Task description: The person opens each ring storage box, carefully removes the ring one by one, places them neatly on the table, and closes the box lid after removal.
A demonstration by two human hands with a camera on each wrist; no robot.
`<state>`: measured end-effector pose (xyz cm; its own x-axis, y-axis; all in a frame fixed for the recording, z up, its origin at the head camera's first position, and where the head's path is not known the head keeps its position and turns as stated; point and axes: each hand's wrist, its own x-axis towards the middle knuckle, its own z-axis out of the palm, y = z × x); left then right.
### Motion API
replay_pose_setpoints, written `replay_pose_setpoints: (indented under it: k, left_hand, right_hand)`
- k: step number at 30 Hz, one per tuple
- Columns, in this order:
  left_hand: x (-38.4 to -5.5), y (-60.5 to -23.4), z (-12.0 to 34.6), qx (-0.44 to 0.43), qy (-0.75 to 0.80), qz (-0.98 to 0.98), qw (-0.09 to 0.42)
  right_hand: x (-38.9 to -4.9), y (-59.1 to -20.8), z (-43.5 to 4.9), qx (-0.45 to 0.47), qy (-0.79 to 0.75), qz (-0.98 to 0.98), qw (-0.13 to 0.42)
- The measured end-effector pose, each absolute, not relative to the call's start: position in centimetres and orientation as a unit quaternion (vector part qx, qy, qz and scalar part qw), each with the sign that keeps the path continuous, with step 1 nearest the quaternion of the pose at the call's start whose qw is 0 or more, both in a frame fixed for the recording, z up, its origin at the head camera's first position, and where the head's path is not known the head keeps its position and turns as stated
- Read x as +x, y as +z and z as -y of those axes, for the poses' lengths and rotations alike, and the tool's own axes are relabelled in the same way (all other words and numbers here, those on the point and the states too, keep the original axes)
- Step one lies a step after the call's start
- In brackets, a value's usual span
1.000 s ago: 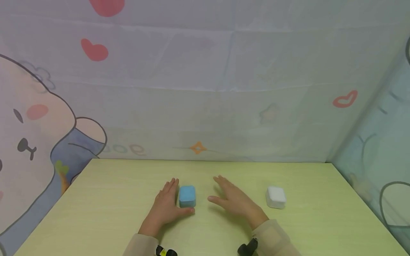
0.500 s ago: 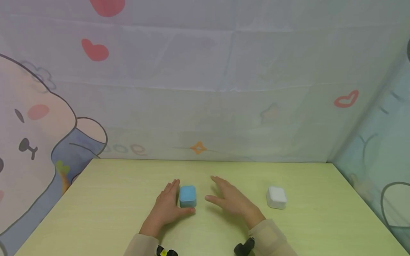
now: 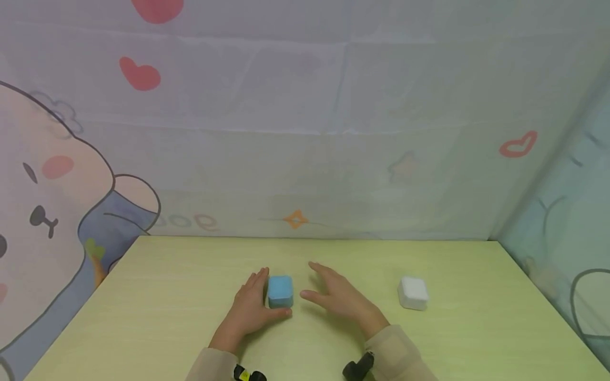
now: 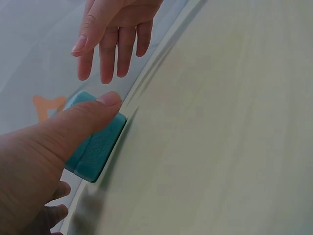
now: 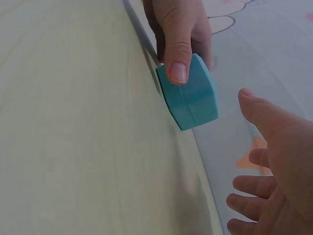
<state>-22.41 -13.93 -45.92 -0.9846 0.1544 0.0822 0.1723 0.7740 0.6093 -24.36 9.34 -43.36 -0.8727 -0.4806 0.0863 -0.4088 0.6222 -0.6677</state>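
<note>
A light-blue block [image 3: 280,291] with rounded edges stands on the table, close to my left hand [image 3: 250,309]. The left fingers lie stretched along the block's left side, and the left thumb [image 4: 88,120] crosses its near side. Whether the thumb touches the block cannot be told. To the right of the block is my right hand [image 3: 340,299], apart from it, its thumb and fingers spread and nothing between them. In the right wrist view, the blue block [image 5: 190,98] appears beyond the right thumb [image 5: 261,110].
A white block [image 3: 413,293] sits on the pale yellow-green table [image 3: 167,296], right of my right hand. Behind the table hangs a printed cloth [image 3: 305,106] with hearts and a cartoon animal. A black camera [image 3: 358,366] is strapped at the right wrist.
My right hand has moved left, nearer to the blue block. The left hand stays beside the block, and both blocks keep their places on the table.
</note>
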Motion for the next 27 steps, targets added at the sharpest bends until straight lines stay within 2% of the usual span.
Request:
replay_pose_setpoints:
  k: [27]
  left_hand:
    - [-22.2,-46.5,13.3,-0.09,-0.371,0.924,0.007]
  right_hand:
    - [-24.6,-44.2,-7.6,-0.267,-0.381,-0.882,0.074]
